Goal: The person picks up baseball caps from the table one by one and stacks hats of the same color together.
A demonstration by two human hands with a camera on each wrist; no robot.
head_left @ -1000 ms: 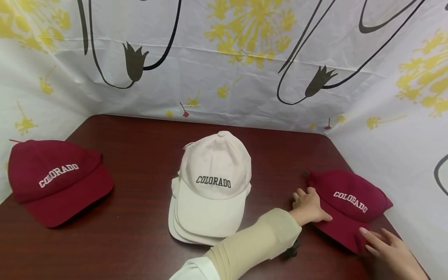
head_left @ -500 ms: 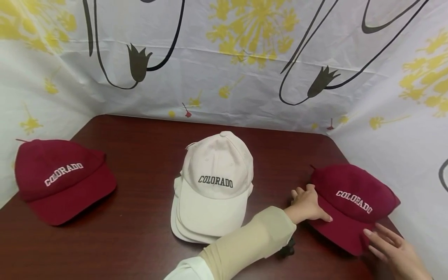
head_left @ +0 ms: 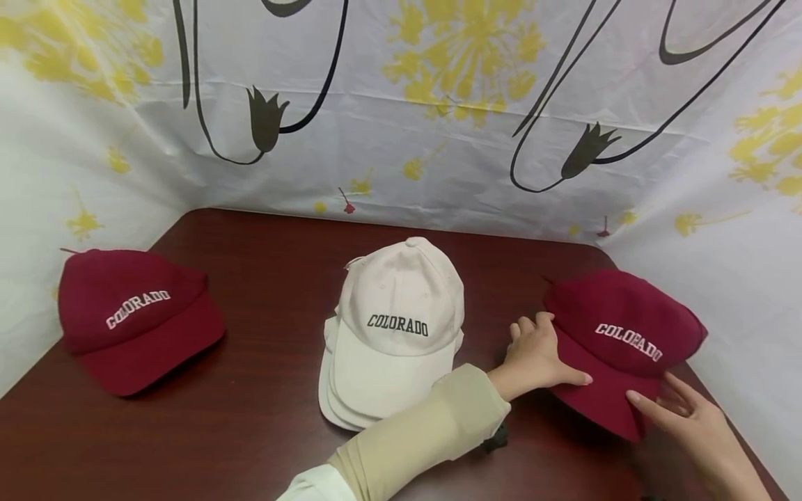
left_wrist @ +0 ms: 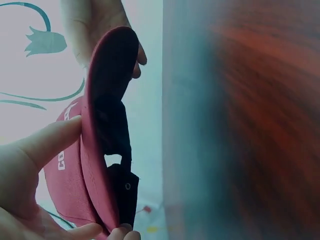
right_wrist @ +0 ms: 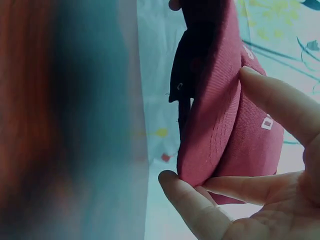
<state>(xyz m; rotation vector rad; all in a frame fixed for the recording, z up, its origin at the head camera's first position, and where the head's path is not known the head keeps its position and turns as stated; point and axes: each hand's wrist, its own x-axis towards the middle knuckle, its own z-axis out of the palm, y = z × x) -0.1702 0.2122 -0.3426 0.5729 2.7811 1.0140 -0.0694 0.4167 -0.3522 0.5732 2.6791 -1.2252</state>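
A maroon baseball cap (head_left: pixel 626 327) with white COLORADO lettering is at the right, gripped from both sides. My left hand (head_left: pixel 532 355) holds the brim's left side, its thumb on top and fingers around the edge. On the opposite side, my right hand (head_left: pixel 698 424) pinches the brim. Both wrist views show the cap's dark underside and back strap (left_wrist: pixel 122 185) raised off the tabletop; the right thumb (right_wrist: pixel 270 97) lies on top and fingers curl below. Left of these hands, off-white caps (head_left: pixel 401 330) with black COLORADO lettering lie stacked, the left sleeve passing by their brims.
Another maroon COLORADO cap (head_left: pixel 134 313) rests at the left of the dark reddish wooden table (head_left: pixel 269 278). A white curtain (head_left: pixel 376 125) with yellow and grey floral prints encloses the back and sides. Something small and black (head_left: pixel 497 440) shows below the left wrist.
Both hands have raised the right maroon cap and brought it slightly left, nearer the stack. My right fingers have closed in on the brim. The head view has turned slightly left.
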